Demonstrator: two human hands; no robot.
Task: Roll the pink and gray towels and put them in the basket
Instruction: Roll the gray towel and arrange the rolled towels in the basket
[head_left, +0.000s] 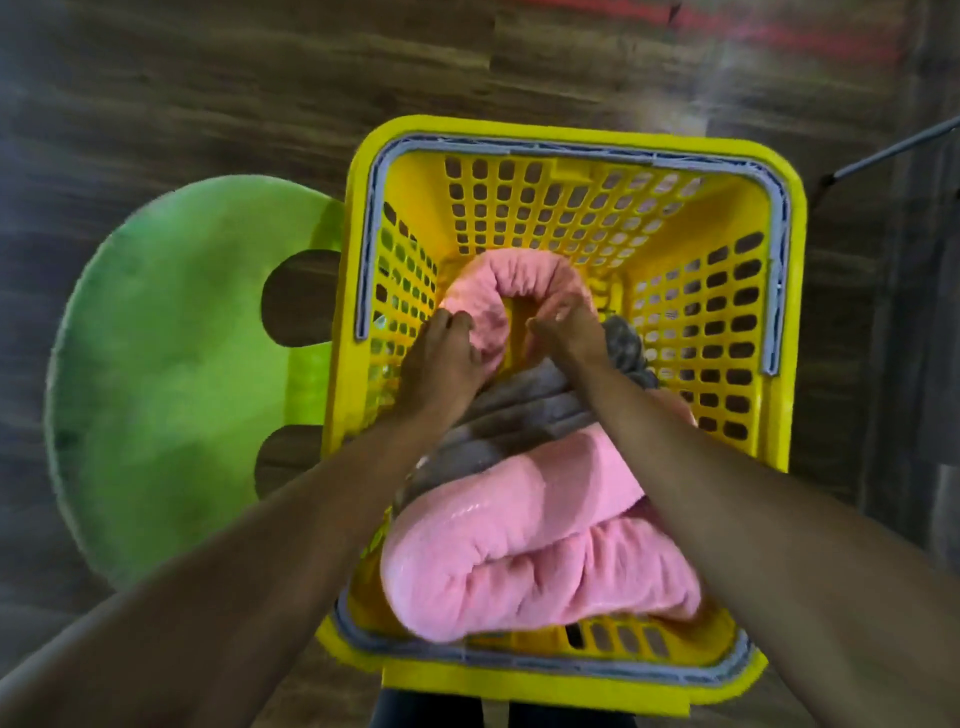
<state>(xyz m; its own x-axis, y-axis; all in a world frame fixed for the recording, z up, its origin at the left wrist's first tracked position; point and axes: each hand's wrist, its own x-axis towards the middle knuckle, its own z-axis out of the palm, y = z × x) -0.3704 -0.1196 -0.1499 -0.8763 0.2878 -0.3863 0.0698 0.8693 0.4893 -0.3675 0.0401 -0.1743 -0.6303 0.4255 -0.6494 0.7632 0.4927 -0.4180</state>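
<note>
Left hand (441, 358) and right hand (569, 325) each grip one end of the rolled pink terry towel (519, 275), centre frame. They bend it into an arch so it fits inside the yellow perforated plastic basket (571, 143). The rolled gray towel (519, 410) and the fatter pink roll (530, 561) fill the lower half (likely a tight fit).

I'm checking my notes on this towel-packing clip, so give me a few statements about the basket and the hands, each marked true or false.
1. Both the left hand and the right hand grip the bent pink roll inside the yellow basket. True.
2. That roll is the only towel in the basket. False: gray towels and a larger pink roll lie nearer the person.
3. A green mat lies on the floor left of the basket. True.
4. The gray towels lie outside the basket. False: they are in it, between the two pink rolls.
</note>
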